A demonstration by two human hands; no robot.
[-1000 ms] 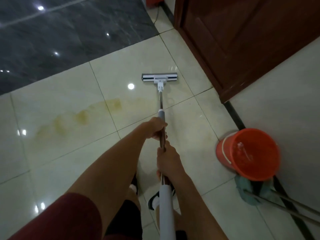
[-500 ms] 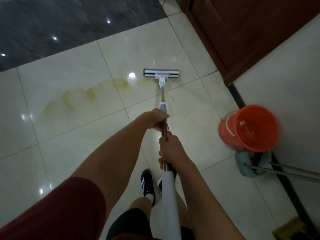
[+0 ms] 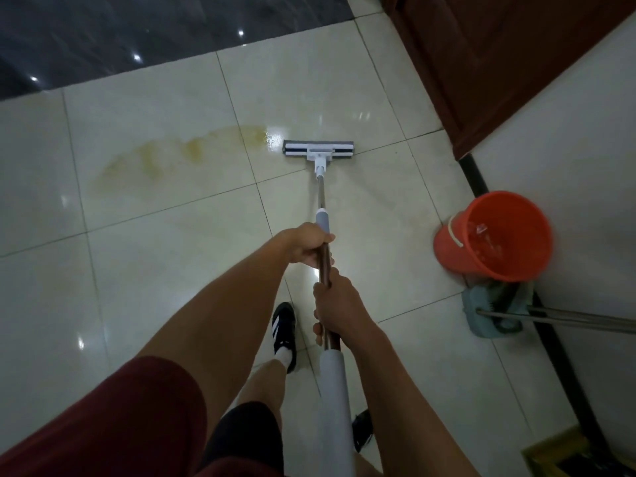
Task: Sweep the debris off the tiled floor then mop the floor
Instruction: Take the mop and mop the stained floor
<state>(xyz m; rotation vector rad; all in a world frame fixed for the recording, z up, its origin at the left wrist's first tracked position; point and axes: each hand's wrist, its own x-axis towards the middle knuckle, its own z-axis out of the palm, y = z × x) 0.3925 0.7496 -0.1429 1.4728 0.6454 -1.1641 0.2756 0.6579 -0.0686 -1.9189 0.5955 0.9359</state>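
Note:
A flat mop with a white and dark head (image 3: 318, 148) rests on the pale tiled floor (image 3: 165, 235), its long shaft running back toward me. My left hand (image 3: 308, 247) grips the shaft just below its grey collar. Lower down, my right hand (image 3: 339, 306) holds the shaft above the white foam sleeve (image 3: 335, 407). A yellowish-brown smear (image 3: 179, 156) stretches across the tiles to the left of the mop head, and the tile beside the head looks wet and glossy.
An orange bucket (image 3: 495, 235) with water stands at the right by the wall. A second mop with a teal head (image 3: 495, 313) lies behind it, its metal shaft running right. A brown wooden door (image 3: 499, 60) is at upper right, dark tiles (image 3: 137, 32) at the far edge. My black shoe (image 3: 285, 330) is beneath the shaft.
The mop head has been drawn back toward me, from the far tile to the grout line level with the stain. My view has tilted down and both hands keep their grip.

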